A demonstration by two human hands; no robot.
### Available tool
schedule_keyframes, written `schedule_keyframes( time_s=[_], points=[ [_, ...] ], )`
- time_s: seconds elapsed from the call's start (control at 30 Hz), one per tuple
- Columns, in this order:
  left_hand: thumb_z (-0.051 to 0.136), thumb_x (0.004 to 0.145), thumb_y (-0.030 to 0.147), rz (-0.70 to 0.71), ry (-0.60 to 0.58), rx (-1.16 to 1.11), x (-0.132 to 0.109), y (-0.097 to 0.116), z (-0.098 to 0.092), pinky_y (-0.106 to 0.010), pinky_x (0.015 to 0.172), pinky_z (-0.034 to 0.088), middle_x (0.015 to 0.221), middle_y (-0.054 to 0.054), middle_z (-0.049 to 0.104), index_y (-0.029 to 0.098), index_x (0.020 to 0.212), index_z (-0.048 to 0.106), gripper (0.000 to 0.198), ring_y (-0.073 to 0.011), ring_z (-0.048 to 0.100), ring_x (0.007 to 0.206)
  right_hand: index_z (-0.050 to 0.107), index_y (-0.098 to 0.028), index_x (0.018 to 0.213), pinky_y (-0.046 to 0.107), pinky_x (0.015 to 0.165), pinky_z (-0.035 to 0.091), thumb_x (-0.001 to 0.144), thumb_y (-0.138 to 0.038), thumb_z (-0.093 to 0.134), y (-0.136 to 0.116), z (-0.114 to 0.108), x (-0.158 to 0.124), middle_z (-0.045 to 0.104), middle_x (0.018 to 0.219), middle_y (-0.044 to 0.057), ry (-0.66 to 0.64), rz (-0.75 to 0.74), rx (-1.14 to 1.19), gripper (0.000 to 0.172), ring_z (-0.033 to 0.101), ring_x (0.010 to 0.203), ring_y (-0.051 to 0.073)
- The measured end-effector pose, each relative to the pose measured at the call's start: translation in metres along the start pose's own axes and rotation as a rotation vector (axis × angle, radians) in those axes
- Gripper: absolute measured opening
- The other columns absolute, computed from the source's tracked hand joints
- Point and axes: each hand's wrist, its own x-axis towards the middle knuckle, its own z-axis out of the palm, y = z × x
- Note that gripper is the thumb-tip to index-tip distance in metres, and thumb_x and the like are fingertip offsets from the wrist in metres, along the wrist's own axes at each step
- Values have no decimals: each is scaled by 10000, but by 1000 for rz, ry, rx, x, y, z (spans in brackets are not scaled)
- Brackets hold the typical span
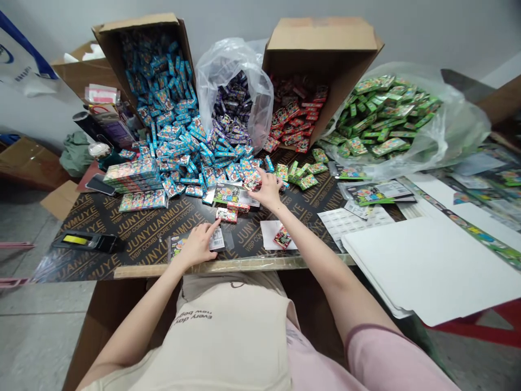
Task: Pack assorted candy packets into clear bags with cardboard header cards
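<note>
My left hand rests low over the table, thumb and fingers apart. Its index fingertip touches a small red candy box; a printed clear packet lies partly under the hand. Farther forward, my right hand has its thumb and index finger around another red candy box, at the edge of the blue boxes. Just below that hand is a green-and-black printed packet, with one more red box at its lower edge. A red box lies on white paper near the table edge.
Blue boxes spill from a carton. Behind are a bag of purple boxes, a carton of red boxes and a bag of green boxes. White sheets lie right; a tape dispenser lies left.
</note>
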Motion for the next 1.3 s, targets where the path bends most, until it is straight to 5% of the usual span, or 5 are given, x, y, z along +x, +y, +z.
schedule_keyframes(
  time_s=[0.13, 0.4, 0.67, 1.0, 1.3],
  points=[
    [805, 574, 378, -121, 127, -358, 8, 2, 5, -540, 1118, 243, 1336, -137, 521, 216, 1358, 491, 860, -349, 426, 1285, 342, -216, 1415, 463, 990, 399, 672, -375, 724, -31, -8, -37, 541, 1263, 125, -36, -124, 454, 850, 538, 1122, 288],
    [801, 642, 430, -460, 71, -1732, 40, 32, -3, -304, 726, 548, 854, -62, 711, 138, 1037, 638, 517, -171, 676, 713, 290, -286, 1442, 439, 1065, 368, 669, -292, 733, -84, -8, -109, 480, 1364, 87, -265, -462, 663, 891, 464, 1263, 274],
    [761, 697, 328, -289, 483, -834, 30, 18, 10, -385, 921, 495, 1076, -92, 698, 194, 1125, 660, 460, -239, 644, 1023, 445, -221, 1375, 595, 1009, 288, 674, -408, 719, -16, -26, 3, 460, 1354, 184, 18, -143, -43, 776, 398, 1259, 420],
    [608, 824, 355, -336, 611, -537, 8, -13, 15, -442, 924, 513, 1065, -106, 705, 194, 1012, 708, 267, -255, 654, 1020, 313, -178, 1452, 514, 1013, 352, 708, -292, 673, -21, 28, 215, 354, 1479, 214, -272, -229, -339, 835, 350, 1350, 375],
    [637, 799, 351, -385, 635, -638, 18, -26, -1, -415, 886, 528, 1004, -95, 716, 197, 941, 725, 227, -242, 662, 963, 410, -151, 1360, 397, 819, 481, 796, -325, 549, -24, 12, 215, 681, 1091, 158, -56, -147, -231, 607, 650, 976, 330]
  ],
)
